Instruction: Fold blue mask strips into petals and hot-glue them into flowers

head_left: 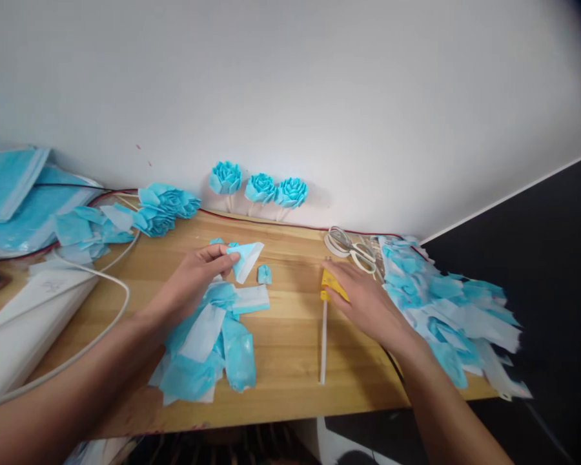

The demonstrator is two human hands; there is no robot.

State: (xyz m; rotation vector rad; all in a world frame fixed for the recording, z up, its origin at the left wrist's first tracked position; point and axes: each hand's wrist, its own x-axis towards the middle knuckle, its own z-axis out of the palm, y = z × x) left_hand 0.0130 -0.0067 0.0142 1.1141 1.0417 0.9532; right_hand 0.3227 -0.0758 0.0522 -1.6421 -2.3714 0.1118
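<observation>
My left hand (pixel 204 274) pinches a folded blue-and-white piece of thin sheet material (pixel 245 259) between thumb and fingers, above the table. Under and in front of that hand lies a loose pile of blue and white cut pieces (pixel 203 349). A small folded blue piece (pixel 264 274) rests on the wood just right of it. My right hand (pixel 358 294) is closed around a yellow glue gun (pixel 330 284) lying on the table, and the palm hides part of it. A white glue stick (pixel 324 342) sticks out of the gun toward the front edge.
Three blue flowers on sticks (pixel 260 188) lean against the wall, with more blue flowers (pixel 167 208) to their left. Scissors (pixel 363 255) and a white tape roll (pixel 336 240) lie behind my right hand. Cut scraps (pixel 445 310) cover the right; a white power strip (pixel 39 323) and cable lie left.
</observation>
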